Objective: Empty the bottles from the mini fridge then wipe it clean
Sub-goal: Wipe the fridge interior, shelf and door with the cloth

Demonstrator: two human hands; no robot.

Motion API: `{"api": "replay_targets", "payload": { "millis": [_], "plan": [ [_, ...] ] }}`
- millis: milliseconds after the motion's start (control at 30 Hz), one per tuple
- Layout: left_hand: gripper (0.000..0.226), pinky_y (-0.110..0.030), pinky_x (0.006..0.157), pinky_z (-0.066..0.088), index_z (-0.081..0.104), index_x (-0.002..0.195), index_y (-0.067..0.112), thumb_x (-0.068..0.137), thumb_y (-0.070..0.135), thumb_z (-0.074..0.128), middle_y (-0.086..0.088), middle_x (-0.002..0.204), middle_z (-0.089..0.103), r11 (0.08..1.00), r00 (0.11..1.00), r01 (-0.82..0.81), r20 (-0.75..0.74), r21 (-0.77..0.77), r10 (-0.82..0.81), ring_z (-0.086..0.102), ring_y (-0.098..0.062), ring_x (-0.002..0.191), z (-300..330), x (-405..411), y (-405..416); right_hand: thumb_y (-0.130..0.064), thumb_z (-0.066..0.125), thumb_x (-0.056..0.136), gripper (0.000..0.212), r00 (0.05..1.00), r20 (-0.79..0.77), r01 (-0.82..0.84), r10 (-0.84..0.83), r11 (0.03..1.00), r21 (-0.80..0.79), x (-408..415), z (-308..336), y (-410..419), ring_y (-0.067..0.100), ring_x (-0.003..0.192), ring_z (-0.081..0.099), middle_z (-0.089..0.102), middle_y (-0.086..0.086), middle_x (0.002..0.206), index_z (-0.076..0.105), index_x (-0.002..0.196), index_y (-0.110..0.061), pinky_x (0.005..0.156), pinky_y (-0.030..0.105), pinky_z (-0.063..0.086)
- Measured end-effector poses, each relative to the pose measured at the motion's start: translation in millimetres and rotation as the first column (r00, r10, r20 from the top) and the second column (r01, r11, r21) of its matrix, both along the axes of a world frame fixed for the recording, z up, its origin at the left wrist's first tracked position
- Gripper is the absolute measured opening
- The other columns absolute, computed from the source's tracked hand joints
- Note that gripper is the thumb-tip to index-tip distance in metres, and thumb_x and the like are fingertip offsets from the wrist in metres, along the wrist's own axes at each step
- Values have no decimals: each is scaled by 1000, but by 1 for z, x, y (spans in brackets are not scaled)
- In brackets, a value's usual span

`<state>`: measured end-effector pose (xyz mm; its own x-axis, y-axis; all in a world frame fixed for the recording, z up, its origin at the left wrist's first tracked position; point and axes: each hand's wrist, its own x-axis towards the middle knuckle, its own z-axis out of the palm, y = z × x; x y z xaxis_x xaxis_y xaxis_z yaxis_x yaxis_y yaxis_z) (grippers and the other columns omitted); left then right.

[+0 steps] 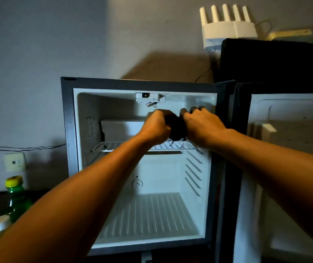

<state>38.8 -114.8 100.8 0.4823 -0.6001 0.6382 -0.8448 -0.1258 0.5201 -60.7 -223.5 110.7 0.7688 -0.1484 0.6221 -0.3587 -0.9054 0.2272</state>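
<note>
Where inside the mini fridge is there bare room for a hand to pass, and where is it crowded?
The ribbed floor below the wire shelf lies bare, bordered by both side walls. The shelf's left part, in front of the white box, is free too. The upper right is crowded: the left hand and right hand grip a dark object.

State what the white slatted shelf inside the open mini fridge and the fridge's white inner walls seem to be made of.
White slatted shelf: probably coated metal wire, judging by its thin parallel rods. White inner walls: likely moulded plastic with a smooth, slightly glossy finish, showing rounded corners and ribbed ledges.
</note>
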Motion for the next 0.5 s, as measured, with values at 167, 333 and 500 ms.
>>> {"api": "replay_targets", "payload": {
  "millis": [167,333,500],
  "plan": [
    [21,-25,69,59,72,90,18,86,2,61,1,79,72,991,983,-132,135,37,126,70,-10,73,-11,12,13,-18,56,93,38,996,38,-84,83,995,50,7,-13,17,29,108,49,55,11,114,45,129,-18,74,36,44],
    [10,-30,74,58,70,78,22,79,16,62,-2,82,72,783,883,-451,340,429,323,69,-20,76,-28,23,18,-12,55,90,36,989,-110,-75,97,979,192,29,-45,22,31,99,52,54,9,114,47,125,-20,70,38,44],
    [22,-27,73,55,64,74,24,88,10,57,2,79,69,829,894,-416,336,373,297,66,-16,74,-45,23,40,-22,61,88,38,979,-51,-174,199,933,315,38,-60,39,31,110,47,52,8,118,51,125,-20,90,42,46]
  ]
}}
